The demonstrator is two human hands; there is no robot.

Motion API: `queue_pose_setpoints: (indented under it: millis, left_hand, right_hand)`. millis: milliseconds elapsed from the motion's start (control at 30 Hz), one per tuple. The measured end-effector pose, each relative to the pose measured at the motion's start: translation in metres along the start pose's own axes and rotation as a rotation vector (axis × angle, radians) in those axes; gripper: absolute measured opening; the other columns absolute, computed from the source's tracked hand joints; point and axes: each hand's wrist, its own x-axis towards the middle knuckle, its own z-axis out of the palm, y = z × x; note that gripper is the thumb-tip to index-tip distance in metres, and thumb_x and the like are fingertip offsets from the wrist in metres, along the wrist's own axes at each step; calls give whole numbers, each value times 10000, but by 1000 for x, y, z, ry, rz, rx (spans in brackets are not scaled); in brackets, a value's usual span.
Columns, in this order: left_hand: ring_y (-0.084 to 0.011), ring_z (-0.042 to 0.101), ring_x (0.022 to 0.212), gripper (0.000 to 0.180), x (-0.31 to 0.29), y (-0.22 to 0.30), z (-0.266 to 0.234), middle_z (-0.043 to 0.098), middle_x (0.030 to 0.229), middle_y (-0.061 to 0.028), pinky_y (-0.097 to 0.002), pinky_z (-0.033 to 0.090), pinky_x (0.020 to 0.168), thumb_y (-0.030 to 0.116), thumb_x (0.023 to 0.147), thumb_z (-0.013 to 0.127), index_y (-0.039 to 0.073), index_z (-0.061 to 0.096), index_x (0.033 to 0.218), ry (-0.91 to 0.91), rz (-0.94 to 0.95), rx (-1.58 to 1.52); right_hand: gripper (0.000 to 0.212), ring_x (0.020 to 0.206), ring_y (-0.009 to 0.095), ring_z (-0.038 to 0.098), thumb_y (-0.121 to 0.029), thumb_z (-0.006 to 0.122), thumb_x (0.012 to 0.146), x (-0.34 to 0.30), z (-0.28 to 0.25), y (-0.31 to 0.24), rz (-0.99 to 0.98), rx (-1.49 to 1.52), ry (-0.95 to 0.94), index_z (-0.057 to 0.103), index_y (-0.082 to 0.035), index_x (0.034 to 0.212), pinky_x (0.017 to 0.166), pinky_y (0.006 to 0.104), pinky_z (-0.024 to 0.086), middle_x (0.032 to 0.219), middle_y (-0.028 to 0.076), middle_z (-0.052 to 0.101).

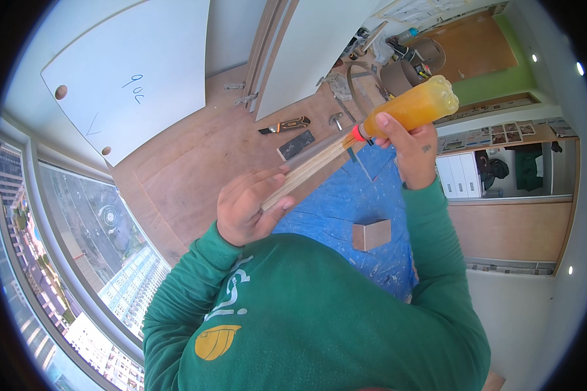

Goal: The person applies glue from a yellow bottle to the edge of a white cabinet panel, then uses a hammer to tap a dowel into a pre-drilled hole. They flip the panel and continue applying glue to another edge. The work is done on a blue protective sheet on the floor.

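Observation:
A narrow pale wooden strip is gripped near its lower end by my left hand, fingers on one side and thumb on the other. My right hand is closed round a clear plastic bottle of yellow-orange glue, tipped with its base up and to the right. Its red-collared nozzle points down-left at the strip's far end; whether it touches the wood I cannot tell. Amber glue shows there. Beyond the strip, a utility knife, a dark rectangular block and a hammer lie on a brown wooden surface.
A blue sheet lies below my hands, with a small brown block on it. White panels with hinges stand at the far left. Windows line the left side. Tools and a brown bin crowd the far right.

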Motion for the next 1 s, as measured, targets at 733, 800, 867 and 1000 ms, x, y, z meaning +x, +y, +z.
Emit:
queue_pose_setpoints:
  millis: [733,800,867,1000]
  left_hand:
    - [-394,770,962,356,1,-2,-1,728,980,-229,-424,618,778,108,904,820,-10,606,1163,3,12,0]
    - [-393,770,967,353,3,-2,-1,730,987,-230,-420,618,774,109,904,821,-9,608,1160,5,16,-5]
    - [-390,771,971,351,2,-2,-1,732,995,-230,-416,619,772,110,903,822,-8,611,1158,6,11,5]
    - [-379,773,969,353,3,-2,-3,738,1006,-229,-411,618,771,114,899,826,-4,615,1156,7,7,20]
  right_hand:
    - [208,665,77,610,-190,813,935,15,0,4,-72,-90,20,717,-14,993,607,231,482,827,34,713]
    - [208,667,89,622,-191,802,943,19,-7,5,-69,-48,58,715,-12,1002,610,238,492,831,46,715]
    - [223,668,108,639,-199,790,952,13,-10,5,-89,51,66,708,-6,1027,611,248,507,846,66,721]
    - [317,704,151,657,-282,679,1024,-1,-4,-1,23,214,-37,670,18,1126,671,287,551,1026,172,757]
